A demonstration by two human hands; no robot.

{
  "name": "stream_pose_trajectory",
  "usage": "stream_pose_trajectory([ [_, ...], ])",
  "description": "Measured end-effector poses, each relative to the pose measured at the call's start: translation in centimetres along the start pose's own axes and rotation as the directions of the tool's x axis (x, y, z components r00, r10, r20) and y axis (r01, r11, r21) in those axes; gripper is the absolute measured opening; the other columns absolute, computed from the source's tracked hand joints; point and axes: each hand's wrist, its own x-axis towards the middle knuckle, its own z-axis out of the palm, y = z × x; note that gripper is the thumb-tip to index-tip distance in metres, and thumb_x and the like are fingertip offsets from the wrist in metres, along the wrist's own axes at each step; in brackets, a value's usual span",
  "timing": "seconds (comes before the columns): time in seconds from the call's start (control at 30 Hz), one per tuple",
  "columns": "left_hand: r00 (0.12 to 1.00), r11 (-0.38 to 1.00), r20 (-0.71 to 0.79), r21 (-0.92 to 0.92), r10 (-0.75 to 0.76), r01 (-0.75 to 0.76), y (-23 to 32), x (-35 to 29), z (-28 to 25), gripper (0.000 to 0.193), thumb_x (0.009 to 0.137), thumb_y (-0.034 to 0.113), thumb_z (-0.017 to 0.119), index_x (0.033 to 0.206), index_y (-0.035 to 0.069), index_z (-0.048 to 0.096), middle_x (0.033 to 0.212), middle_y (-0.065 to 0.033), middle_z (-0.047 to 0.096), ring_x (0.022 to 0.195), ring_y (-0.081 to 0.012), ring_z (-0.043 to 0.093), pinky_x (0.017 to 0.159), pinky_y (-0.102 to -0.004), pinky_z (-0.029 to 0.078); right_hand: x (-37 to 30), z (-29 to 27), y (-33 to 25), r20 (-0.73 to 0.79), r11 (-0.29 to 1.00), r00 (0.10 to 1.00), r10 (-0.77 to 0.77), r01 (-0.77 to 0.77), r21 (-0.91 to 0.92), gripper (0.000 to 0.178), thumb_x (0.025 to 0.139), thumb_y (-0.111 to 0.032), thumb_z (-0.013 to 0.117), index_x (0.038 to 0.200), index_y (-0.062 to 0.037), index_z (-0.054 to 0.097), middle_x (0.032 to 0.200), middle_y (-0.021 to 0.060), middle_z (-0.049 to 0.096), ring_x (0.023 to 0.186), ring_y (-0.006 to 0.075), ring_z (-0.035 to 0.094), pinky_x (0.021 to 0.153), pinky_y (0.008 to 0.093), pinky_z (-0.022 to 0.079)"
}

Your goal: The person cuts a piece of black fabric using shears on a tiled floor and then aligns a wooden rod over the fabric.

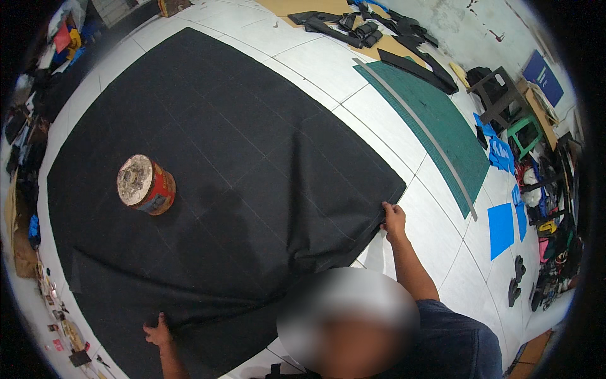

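Note:
A large sheet of black cloth (208, 120) lies spread over the tiled floor, with faint pale lines crossing it in a grid. My right hand (394, 220) pinches its right edge near the corner, and folds run inward from there. Lower left, my left hand (158, 331) rests on the cloth beside a long raised crease, thumb and fingers apart. A red tin can (146, 184) with a worn, whitish top sits on the left part of the sheet, away from both hands.
Right of the cloth is a green cutting mat (435, 120) with a long metal ruler (420, 129) across it. Black cut pieces (366, 28) lie at the back. Blue sheets (502, 230), a green stool (525, 136) and sandals (514, 292) are at the right. Clutter lines the left wall.

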Motion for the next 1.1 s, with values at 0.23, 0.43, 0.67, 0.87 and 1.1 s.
stream_pose_trajectory([
  [0.23,0.885,0.490,0.461,-0.788,0.067,0.374,-7.6,6.9,-2.5,0.064,0.091,0.025,0.059,0.142,-0.002,0.033,0.145,-0.0232,0.035,0.133,-0.0363,0.040,0.104,-0.0459,0.040,3.2,2.5,0.0,-0.124,0.799,0.873,-0.472,0.364,-0.479,0.051,0.087,-0.042,0.067,0.093,0.0083,0.059,0.085,0.0184,0.065,0.080,0.0331,0.063,0.072,0.0408,0.049],
  [0.43,0.917,0.414,0.398,-0.832,-0.019,0.370,-9.8,-0.1,-4.1,0.060,0.087,0.024,0.052,0.139,-0.004,0.041,0.134,-0.0195,0.048,0.128,-0.0328,0.044,0.104,-0.0408,0.038,2.7,1.4,-1.1,-0.086,0.758,0.934,-0.346,0.224,-0.612,0.054,0.088,-0.045,0.062,0.101,0.0071,0.062,0.100,0.0278,0.066,0.096,0.0437,0.063,0.082,0.0460,0.048],
  [0.67,0.822,0.393,0.564,-0.741,-0.076,0.544,-22.0,-1.0,0.0,0.036,0.090,0.036,0.053,0.113,0.009,0.057,0.110,-0.0068,0.060,0.102,-0.0251,0.056,0.090,-0.0391,0.042,7.3,0.8,2.3,-0.279,0.866,0.868,-0.410,0.274,-0.419,0.053,0.085,-0.039,0.069,0.101,0.0113,0.063,0.097,0.0226,0.068,0.091,0.0340,0.066,0.080,0.0402,0.050],
  [0.87,0.772,0.337,0.579,-0.695,-0.262,0.635,-30.1,-1.9,2.1,0.040,0.090,0.031,0.056,0.121,0.007,0.058,0.120,-0.0084,0.060,0.101,-0.0257,0.059,0.083,-0.0319,0.049,7.4,1.8,1.7,-0.126,0.969,0.983,-0.134,0.104,-0.222,0.041,0.084,-0.034,0.073,0.091,0.0059,0.067,0.077,0.0108,0.063,0.070,0.0202,0.058,0.066,0.0350,0.046],
  [1.1,0.756,0.512,0.542,-0.560,-0.368,0.651,-28.4,-5.0,2.4,0.053,0.088,0.043,0.067,0.121,0.003,0.059,0.113,-0.0176,0.058,0.098,-0.0298,0.056,0.082,-0.0416,0.048,5.0,1.6,-0.1,-0.225,0.863,0.929,-0.293,0.156,-0.480,0.052,0.086,-0.047,0.064,0.088,0.0041,0.071,0.088,0.0234,0.070,0.090,0.0384,0.067,0.083,0.0435,0.050],
])
